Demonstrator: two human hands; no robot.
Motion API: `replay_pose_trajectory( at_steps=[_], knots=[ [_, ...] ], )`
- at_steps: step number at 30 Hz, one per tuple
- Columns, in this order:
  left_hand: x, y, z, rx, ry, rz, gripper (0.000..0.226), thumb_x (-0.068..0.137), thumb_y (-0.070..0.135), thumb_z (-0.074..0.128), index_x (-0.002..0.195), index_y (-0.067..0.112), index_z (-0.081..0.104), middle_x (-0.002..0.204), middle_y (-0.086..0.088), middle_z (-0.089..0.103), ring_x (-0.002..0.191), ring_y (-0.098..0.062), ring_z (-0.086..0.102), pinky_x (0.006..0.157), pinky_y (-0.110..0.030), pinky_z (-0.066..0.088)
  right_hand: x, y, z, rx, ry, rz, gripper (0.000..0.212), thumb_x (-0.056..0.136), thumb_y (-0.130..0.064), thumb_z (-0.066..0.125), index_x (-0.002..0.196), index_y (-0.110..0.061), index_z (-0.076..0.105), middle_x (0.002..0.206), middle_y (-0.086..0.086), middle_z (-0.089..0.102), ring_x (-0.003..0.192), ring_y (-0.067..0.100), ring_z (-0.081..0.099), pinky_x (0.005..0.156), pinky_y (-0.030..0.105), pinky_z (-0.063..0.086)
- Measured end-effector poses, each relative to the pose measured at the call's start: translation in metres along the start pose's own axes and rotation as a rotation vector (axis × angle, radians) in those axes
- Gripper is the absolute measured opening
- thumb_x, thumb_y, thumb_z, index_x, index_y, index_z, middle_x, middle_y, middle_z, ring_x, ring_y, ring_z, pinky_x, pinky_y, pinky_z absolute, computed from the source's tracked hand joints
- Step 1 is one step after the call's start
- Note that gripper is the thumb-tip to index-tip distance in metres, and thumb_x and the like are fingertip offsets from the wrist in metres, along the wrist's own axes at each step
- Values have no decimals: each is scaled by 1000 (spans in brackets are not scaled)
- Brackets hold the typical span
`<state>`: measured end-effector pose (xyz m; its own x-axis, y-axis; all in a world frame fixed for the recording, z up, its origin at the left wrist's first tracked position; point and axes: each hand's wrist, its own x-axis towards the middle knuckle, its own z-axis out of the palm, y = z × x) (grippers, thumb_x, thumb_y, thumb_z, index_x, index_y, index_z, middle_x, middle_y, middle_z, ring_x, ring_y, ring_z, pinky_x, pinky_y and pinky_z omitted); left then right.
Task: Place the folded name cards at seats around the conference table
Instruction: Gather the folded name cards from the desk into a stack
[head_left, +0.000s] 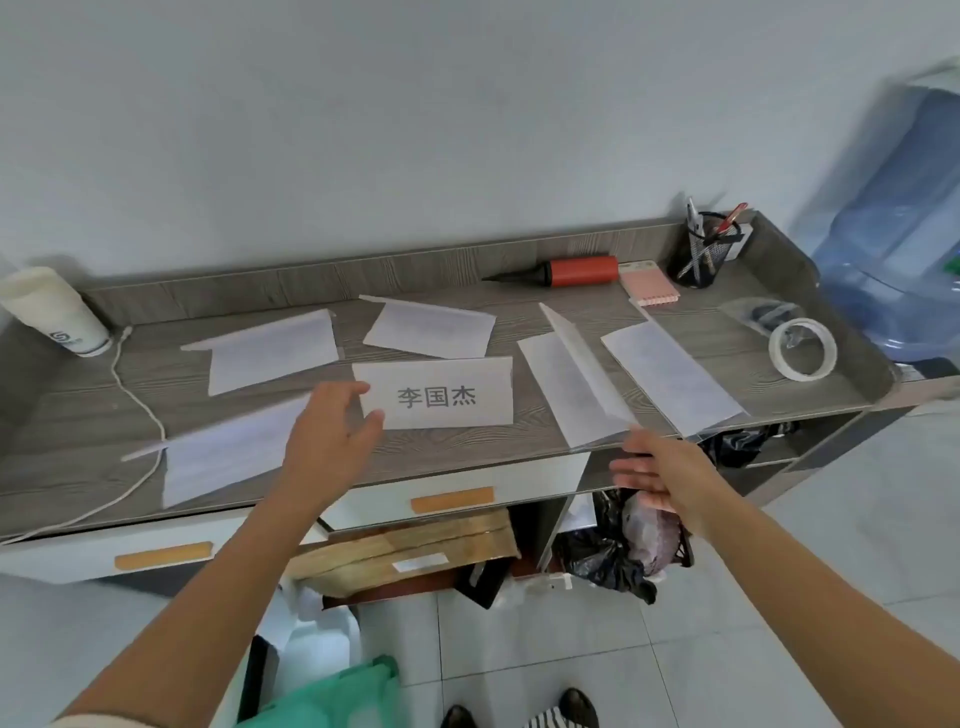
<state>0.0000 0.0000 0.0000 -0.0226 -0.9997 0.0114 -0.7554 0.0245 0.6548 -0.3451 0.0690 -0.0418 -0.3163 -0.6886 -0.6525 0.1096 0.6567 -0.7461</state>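
Several folded white name cards lie on a grey wood-grain counter (67, 415). The middle card (441, 392) stands upright and shows three printed characters. My left hand (330, 441) is at its left edge, thumb and fingers touching the corner. Whether it grips the card is unclear. More cards sit at the back left (272, 351), back middle (428, 327), front left (228, 457), right (571, 376) and far right (672, 379). My right hand (657, 475) hovers open, fingers spread, just below the counter's front edge near the right card.
A white cup (54, 312) and a white cable (137, 410) are at the left. A red pump (576, 270), pink notepad (649, 286), pen holder (701, 254) and tape roll (802, 349) are at the right. A blue water bottle (898, 234) stands beyond. Bags and a box are under the counter.
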Motion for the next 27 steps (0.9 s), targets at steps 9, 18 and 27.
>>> replay_pose_trajectory(
  at_steps=[9, 18, 27],
  knots=[
    [42, -22, 30, 568, -139, 163, 73, 93, 33, 51, 152, 16, 11, 161, -14, 4, 144, -36, 16, 112, -51, 28, 39, -16, 27, 594, -58, 187, 23, 96, -27, 53, 91, -4, 53, 73, 12, 73, 48, 17, 71, 38, 19, 51],
    [39, -33, 34, 552, -162, 194, 83, 91, 30, 54, 152, 19, 0, 162, -11, -7, 139, -35, 29, 110, -50, 30, 17, -62, 29, 689, -34, -152, 10, 95, -16, 54, 88, -10, 59, 58, -1, 73, 47, 9, 66, 43, 17, 52],
    [46, -36, 16, 83, -213, 161, 65, 93, 12, 49, 150, 20, 20, 161, -4, 9, 139, -28, 32, 105, -42, 42, -22, -100, 60, -121, -4, -784, 17, 94, -16, 56, 80, -24, 62, 77, -3, 72, 62, 4, 67, 54, 19, 52]
  ],
)
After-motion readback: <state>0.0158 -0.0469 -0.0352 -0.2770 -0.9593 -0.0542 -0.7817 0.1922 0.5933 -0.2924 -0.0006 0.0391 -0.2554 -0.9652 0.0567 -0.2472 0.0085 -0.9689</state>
